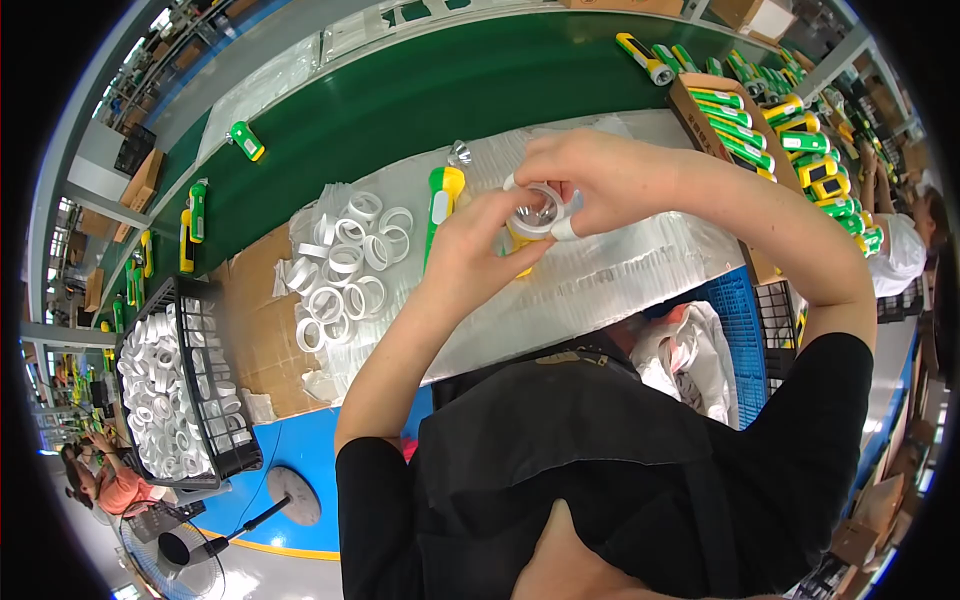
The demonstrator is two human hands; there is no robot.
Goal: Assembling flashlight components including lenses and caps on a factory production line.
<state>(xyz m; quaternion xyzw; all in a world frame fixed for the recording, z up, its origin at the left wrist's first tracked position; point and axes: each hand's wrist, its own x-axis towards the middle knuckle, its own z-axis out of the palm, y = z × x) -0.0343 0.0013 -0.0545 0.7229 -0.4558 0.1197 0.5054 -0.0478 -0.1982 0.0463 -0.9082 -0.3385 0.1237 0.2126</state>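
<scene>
Both hands meet over the middle of the plastic-covered work surface (600, 270). My left hand (468, 248) is closed around a flashlight's head, whose shiny reflector (540, 212) faces up and whose yellow part (519, 241) shows below. Against its rim, my right hand (600, 180) pinches a white ring (515, 225); white coverings wrap some right fingertips. Whether the ring is fully seated cannot be made out. Just left of my left hand lies a green and yellow flashlight (440, 205). A small loose reflector (459, 153) sits beyond the hands. Many white rings (345, 259) lie in a loose pile to the left.
A black crate (185, 375) full of white rings stands at the left. Beyond the work surface runs a green conveyor belt (400, 120) carrying scattered flashlights. At right, a cardboard box (690, 115) holds several flashlights. A fan (175, 550) stands lower left, near another person (115, 485).
</scene>
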